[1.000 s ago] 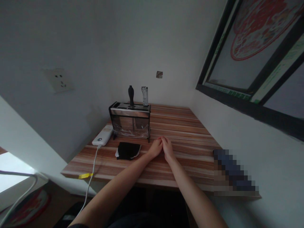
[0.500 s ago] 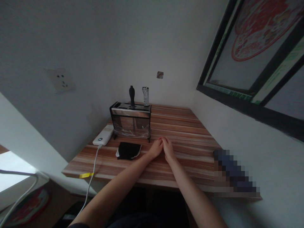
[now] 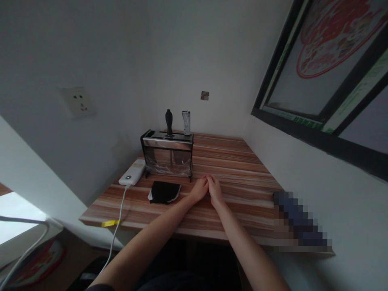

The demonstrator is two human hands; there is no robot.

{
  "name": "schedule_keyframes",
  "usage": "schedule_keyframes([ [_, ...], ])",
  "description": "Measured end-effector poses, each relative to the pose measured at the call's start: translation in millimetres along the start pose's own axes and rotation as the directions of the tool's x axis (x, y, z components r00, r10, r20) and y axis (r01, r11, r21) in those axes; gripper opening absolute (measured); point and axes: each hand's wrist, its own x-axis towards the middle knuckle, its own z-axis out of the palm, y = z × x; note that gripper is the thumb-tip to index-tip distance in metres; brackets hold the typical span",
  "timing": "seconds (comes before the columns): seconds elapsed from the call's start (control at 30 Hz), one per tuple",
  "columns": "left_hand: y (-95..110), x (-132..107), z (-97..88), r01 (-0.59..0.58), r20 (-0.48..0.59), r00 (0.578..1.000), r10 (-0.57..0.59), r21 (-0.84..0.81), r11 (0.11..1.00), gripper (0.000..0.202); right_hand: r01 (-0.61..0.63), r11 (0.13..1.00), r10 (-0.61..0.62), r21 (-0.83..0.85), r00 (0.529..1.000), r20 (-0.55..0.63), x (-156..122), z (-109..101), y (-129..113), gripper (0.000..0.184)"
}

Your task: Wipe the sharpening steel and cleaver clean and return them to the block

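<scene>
On the wooden-patterned table (image 3: 230, 161), my left hand (image 3: 200, 190) and my right hand (image 3: 214, 189) rest against each other. Their fingertips meet in a point and the fingers look stretched out, with no object showing in either. Left of my left hand lies a folded black cloth-like piece (image 3: 165, 192) with white edges. Just behind it stands a knife block (image 3: 168, 157) with a metal frame and clear sides. A black handle (image 3: 169, 122) and a plastic-wrapped handle (image 3: 186, 122) stick up from its top.
A white power bank (image 3: 132, 171) with a white cable (image 3: 121, 210) lies at the table's left. Yellow tape (image 3: 109, 223) marks the front left edge. A blurred-out dark object (image 3: 298, 218) is at the right edge. Walls enclose the back and sides; a socket (image 3: 79, 103) is on the left.
</scene>
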Motion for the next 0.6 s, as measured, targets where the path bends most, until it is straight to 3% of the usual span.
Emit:
schedule_keyframes([
  [0.6,-3.9,1.7,1.6,0.009,0.009,1.000,-0.009,-0.009,1.000,0.027,-0.003,1.000,0.003,-0.006,1.000,-0.001,1.5,-0.2,1.9,0.019],
])
